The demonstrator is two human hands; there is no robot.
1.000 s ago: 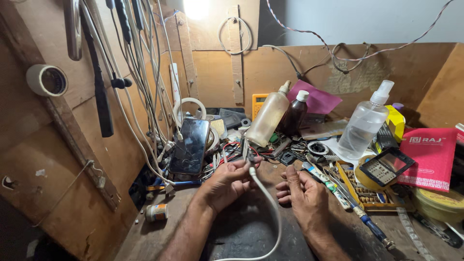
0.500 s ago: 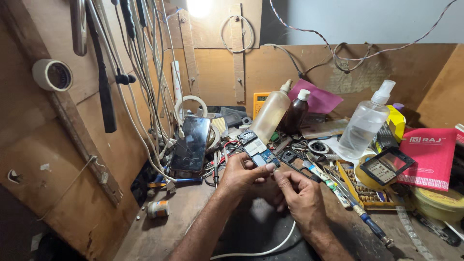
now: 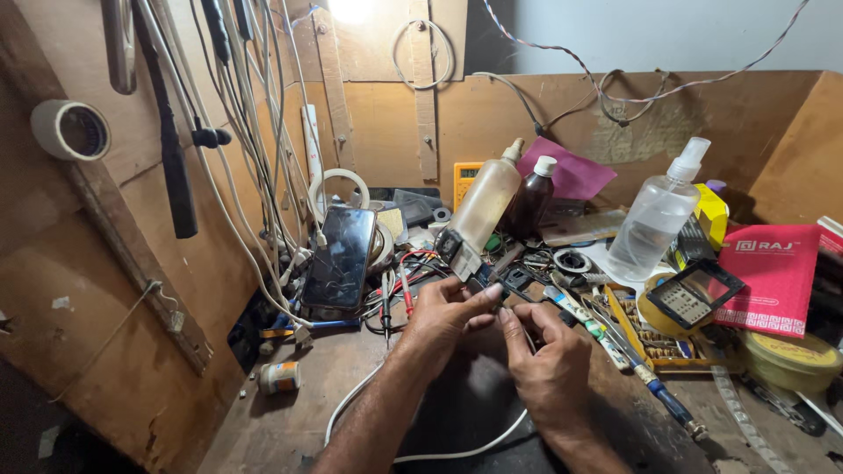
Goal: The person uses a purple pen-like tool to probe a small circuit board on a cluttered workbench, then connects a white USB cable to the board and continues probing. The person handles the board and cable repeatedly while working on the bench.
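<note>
Left hand [image 3: 443,318] has its fingers [image 3: 485,296] curled nearly closed, thumb and forefinger pinched on the lower end of a small circuit board [image 3: 458,253] that slants up and away from the fingertips, toward the bottles. Right hand [image 3: 551,360] sits just beside the left, fingers [image 3: 507,318] bent inward and drawn close together, their tips meeting the left fingertips at the board's lower end; whether they grip the board or only touch it cannot be told. A white cable [image 3: 457,452] loops under both wrists on the dark mat [image 3: 457,404]. Beyond the fingertips stands a tall cloudy squeeze bottle [image 3: 487,200], pale liquid inside, with a dark brown bottle [image 3: 531,200] white-capped just beside it, contents not readable. Farther out past the right fingers, a clear spray bottle [image 3: 654,215] holds clear liquid. Near the right hand's outer side lies a yellow tray [image 3: 654,338] of small bits. Out past the left knuckles a cracked black phone [image 3: 341,259] leans upright
</note>
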